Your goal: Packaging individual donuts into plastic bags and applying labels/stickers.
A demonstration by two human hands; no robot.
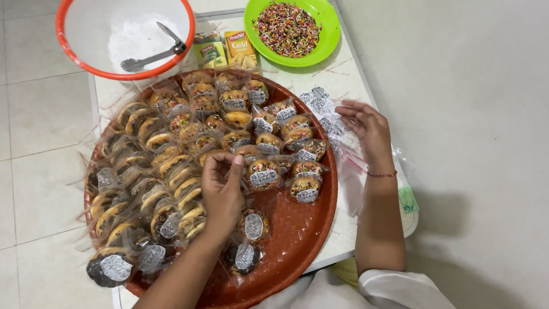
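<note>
Two hands at work: my left hand (222, 186) pinches a wrapped doughnut (243, 151) on the round red tray (297, 229); my right hand (366, 129), fingers loosely open, touches the sticker sheet (320, 106) beside it. Beyond, a green bowl of sprinkles (290, 28).

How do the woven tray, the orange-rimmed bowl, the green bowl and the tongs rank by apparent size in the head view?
1. Woven tray, clearly largest.
2. Orange-rimmed bowl, partly cut off by the frame.
3. Green bowl of sprinkles.
4. Tongs, smallest, lying inside the orange-rimmed bowl.
</note>
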